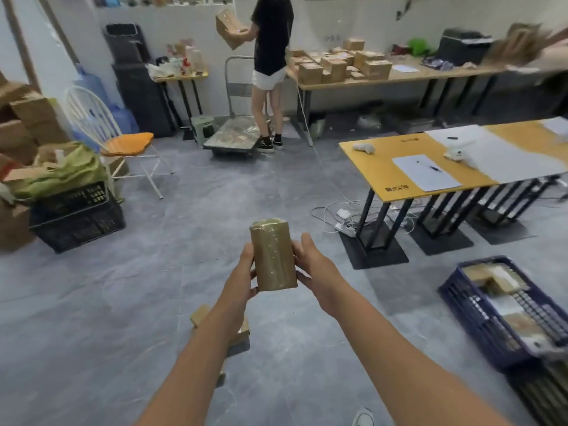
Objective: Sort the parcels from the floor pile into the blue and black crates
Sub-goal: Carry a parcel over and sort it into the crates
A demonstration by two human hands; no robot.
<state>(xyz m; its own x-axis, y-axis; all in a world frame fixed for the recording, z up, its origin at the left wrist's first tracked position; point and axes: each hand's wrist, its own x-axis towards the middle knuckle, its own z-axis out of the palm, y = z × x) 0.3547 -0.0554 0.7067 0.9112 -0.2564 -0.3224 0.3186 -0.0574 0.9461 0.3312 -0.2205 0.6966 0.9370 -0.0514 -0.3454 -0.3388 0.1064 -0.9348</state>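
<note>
A small brown parcel [273, 255] wrapped in shiny tape is held upright in front of me, above the grey floor. My left hand [243, 273] grips its left side and my right hand [312, 265] grips its right side. Below my left arm, a few brown parcels [201, 315] lie on the floor, partly hidden by the arm. A blue crate [479, 318] holding several parcels stands at the right. At the bottom right corner, the edge of a black crate [544, 392] shows just beyond it.
Another black crate [76, 222] stuffed with green bags stands at the left, beside cardboard boxes and a white chair [101, 124]. A yellow table [399, 167] with cables under it is at the right. A person [270, 56] holding a box stands at the far table.
</note>
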